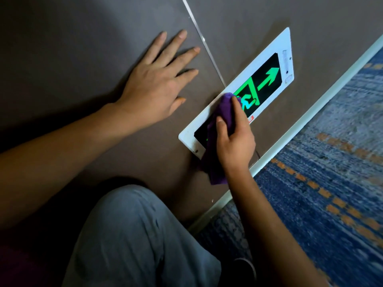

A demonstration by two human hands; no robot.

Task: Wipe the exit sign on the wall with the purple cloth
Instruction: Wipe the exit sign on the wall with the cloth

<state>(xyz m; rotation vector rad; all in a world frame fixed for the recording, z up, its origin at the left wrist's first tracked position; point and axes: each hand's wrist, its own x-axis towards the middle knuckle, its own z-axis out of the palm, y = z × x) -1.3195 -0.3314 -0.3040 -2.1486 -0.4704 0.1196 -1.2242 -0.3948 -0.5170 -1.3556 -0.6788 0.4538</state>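
Low on the brown wall [103, 48], the white-framed exit sign [267, 79] glows green; the right hand [234, 139] grips the purple cloth [215, 158] against it, while the left hand [153, 83] rests flat, fingers spread.

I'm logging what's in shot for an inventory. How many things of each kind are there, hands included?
Hands: 2, left hand flat on the wall, right hand gripping the cloth
Cloths: 1, purple cloth
Signs: 1, exit sign
Total: 4
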